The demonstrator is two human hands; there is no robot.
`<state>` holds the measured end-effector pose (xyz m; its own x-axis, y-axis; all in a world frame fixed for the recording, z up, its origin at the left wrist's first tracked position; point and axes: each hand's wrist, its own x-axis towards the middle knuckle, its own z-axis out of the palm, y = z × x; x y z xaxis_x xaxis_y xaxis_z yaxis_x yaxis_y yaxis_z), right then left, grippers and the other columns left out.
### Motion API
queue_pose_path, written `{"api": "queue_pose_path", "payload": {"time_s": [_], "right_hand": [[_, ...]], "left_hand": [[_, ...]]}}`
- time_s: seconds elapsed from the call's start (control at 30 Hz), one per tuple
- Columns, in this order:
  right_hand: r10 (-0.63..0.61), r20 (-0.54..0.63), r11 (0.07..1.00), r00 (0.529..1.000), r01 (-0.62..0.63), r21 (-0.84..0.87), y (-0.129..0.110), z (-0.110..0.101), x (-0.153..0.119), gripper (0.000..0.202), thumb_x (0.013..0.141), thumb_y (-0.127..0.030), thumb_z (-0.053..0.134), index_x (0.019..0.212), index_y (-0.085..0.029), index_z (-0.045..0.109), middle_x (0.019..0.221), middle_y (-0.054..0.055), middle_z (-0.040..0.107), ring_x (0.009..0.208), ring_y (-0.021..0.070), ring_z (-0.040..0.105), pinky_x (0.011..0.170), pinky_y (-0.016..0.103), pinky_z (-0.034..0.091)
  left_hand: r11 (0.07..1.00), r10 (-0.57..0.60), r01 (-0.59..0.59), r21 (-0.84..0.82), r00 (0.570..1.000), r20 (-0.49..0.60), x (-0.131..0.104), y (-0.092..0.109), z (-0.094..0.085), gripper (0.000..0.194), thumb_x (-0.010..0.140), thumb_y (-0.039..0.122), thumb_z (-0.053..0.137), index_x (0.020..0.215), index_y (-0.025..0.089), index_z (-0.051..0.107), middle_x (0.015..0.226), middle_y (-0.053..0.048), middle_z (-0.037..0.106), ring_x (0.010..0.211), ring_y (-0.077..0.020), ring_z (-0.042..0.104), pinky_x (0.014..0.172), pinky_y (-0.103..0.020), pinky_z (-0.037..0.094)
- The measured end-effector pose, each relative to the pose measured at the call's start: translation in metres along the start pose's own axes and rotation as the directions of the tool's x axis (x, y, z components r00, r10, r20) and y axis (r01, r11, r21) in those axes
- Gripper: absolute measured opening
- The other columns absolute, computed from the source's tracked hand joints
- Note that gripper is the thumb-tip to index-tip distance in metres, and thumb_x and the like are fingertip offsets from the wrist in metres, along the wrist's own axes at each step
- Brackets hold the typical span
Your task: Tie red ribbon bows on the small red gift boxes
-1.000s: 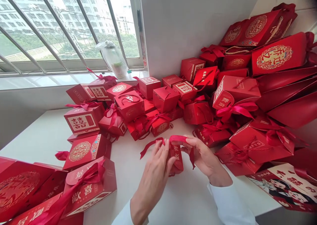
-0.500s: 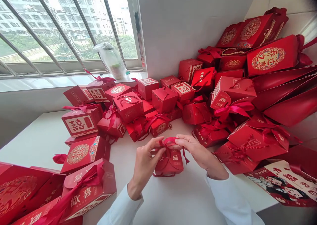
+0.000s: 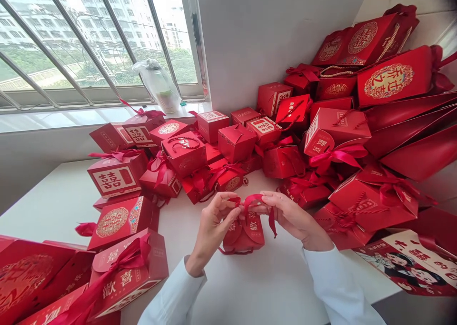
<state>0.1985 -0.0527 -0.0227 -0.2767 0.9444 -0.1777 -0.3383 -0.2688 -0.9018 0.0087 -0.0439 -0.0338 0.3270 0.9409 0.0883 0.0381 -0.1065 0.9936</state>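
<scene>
The small red box (image 3: 246, 239) stood upright on the white surface (image 3: 257, 287), directly below the grip of both hands, with a cord handle (image 3: 236, 252) at its near edge. The red ribbon (image 3: 252, 201) was raised above the box top. The left hand (image 3: 210, 227) pinched its left portion between thumb and forefinger; the right hand (image 3: 294, 220) pinched the raised loop at its right side, and a loose end hung below that grip. Fingers partly hid the crossing, so whether a knot was closed could not be told.

The step in hand was judged to be shaping the ribbon by its loops. Any further draw appeared to call for both pinches kept firm, even tension from the two sides, and the box held from lifting or turning.

Beyond the grip lay a pile of red gift boxes (image 3: 237, 144). To the near left of the grip was a larger ribboned box (image 3: 128, 272).
</scene>
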Motion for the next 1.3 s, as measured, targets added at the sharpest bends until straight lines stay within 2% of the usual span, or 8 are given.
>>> {"api": "queue_pose_path", "payload": {"time_s": [0.3, 0.5, 0.73, 0.83, 0.9, 1.0, 1.13, 1.3], "right_hand": [[-0.076, 0.057, 0.94, 0.995, 0.091, -0.328, -0.033, 0.005, -0.007, 0.022, 0.085, -0.035, 0.055, 0.092, -0.02, 0.069, 0.087, 0.001, 0.064, 0.071, 0.0123, 0.054, 0.057, 0.022, 0.037], [-0.111, 0.182, 0.908, 0.977, 0.174, -0.382, -0.048, 0.024, 0.005, 0.027, 0.085, -0.039, 0.057, 0.067, -0.019, 0.063, 0.087, 0.001, 0.062, 0.071, 0.0127, 0.052, 0.068, 0.026, 0.04], [-0.172, 0.251, 0.813, 0.953, 0.281, -0.51, -0.057, 0.053, 0.015, 0.03, 0.084, -0.041, 0.057, 0.067, -0.017, 0.06, 0.086, 0.003, 0.058, 0.076, 0.0142, 0.053, 0.069, 0.026, 0.042], [-0.218, 0.376, 0.797, 0.901, 0.387, -0.463, -0.062, 0.069, 0.014, 0.027, 0.085, -0.041, 0.059, 0.075, -0.017, 0.064, 0.095, 0.005, 0.06, 0.092, 0.0178, 0.056, 0.079, 0.028, 0.044], [-0.254, 0.525, 0.81, 0.813, 0.475, -0.344, -0.068, 0.074, 0.011, 0.025, 0.087, -0.041, 0.057, 0.084, -0.018, 0.066, 0.106, 0.006, 0.06, 0.107, 0.0198, 0.054, 0.089, 0.03, 0.042], [-0.309, 0.601, 0.82, 0.737, 0.526, -0.224, -0.074, 0.064, 0.011, 0.024, 0.094, -0.037, 0.048, 0.093, -0.019, 0.064, 0.11, 0.007, 0.06, 0.111, 0.0203, 0.053, 0.093, 0.034, 0.042], [-0.257, 0.49, 0.719, 0.833, 0.503, -0.479, -0.064, 0.025, 0.023, 0.018, 0.091, -0.019, 0.05, 0.107, -0.02, 0.058, 0.109, 0.005, 0.06, 0.103, 0.0178, 0.056, 0.093, 0.034, 0.042], [-0.03, 0.583, 0.542, 0.812, 0.503, -0.673, -0.035, -0.007, 0.038, 0.025, 0.083, -0.008, 0.055, 0.105, -0.019, 0.06, 0.101, 0.002, 0.064, 0.092, 0.0159, 0.058, 0.083, 0.028, 0.045]], "left_hand": [[0.953, 0.072, -0.088, 0.29, 0.995, 0.066, -0.001, -0.006, 0.004, 0.01, 0.087, 0.029, 0.052, 0.083, 0.019, 0.052, 0.077, 0.0, 0.064, 0.067, -0.0121, 0.058, 0.062, -0.023, 0.047], [0.926, 0.087, -0.119, 0.357, 0.991, 0.103, -0.001, -0.001, 0.0, 0.017, 0.081, 0.032, 0.061, 0.084, 0.019, 0.051, 0.081, 0.0, 0.061, 0.068, -0.0117, 0.054, 0.06, -0.022, 0.045], [0.863, 0.112, -0.101, 0.496, 0.994, 0.007, 0.0, -0.014, 0.007, 0.021, 0.086, 0.037, 0.052, 0.077, 0.019, 0.049, 0.061, 0.004, 0.051, 0.055, -0.0105, 0.044, 0.056, -0.023, 0.038], [0.87, 0.128, -0.114, 0.48, 0.992, 0.005, 0.001, -0.019, 0.006, 0.028, 0.089, 0.038, 0.045, 0.07, 0.017, 0.049, 0.062, 0.001, 0.052, 0.06, -0.0132, 0.047, 0.055, -0.024, 0.038], [0.902, 0.106, -0.106, 0.419, 0.994, 0.024, 0.001, -0.019, 0.003, 0.029, 0.089, 0.038, 0.044, 0.07, 0.017, 0.05, 0.068, -0.002, 0.055, 0.068, -0.0162, 0.052, 0.058, -0.025, 0.04], [0.941, 0.023, -0.046, 0.337, 0.997, 0.072, 0.0, -0.014, -0.001, 0.025, 0.089, 0.038, 0.048, 0.075, 0.017, 0.05, 0.073, -0.001, 0.055, 0.072, -0.0158, 0.052, 0.063, -0.025, 0.042], [0.979, -0.019, -0.013, 0.205, 0.988, 0.152, -0.001, -0.006, -0.005, 0.018, 0.09, 0.037, 0.047, 0.085, 0.02, 0.048, 0.079, 0.002, 0.051, 0.07, -0.0121, 0.049, 0.066, -0.023, 0.042], [0.993, -0.009, -0.015, 0.118, 0.981, 0.194, 0.001, -0.002, -0.006, 0.018, 0.092, 0.036, 0.045, 0.084, 0.02, 0.048, 0.079, 0.002, 0.047, 0.075, -0.0116, 0.049, 0.071, -0.022, 0.042]]}}
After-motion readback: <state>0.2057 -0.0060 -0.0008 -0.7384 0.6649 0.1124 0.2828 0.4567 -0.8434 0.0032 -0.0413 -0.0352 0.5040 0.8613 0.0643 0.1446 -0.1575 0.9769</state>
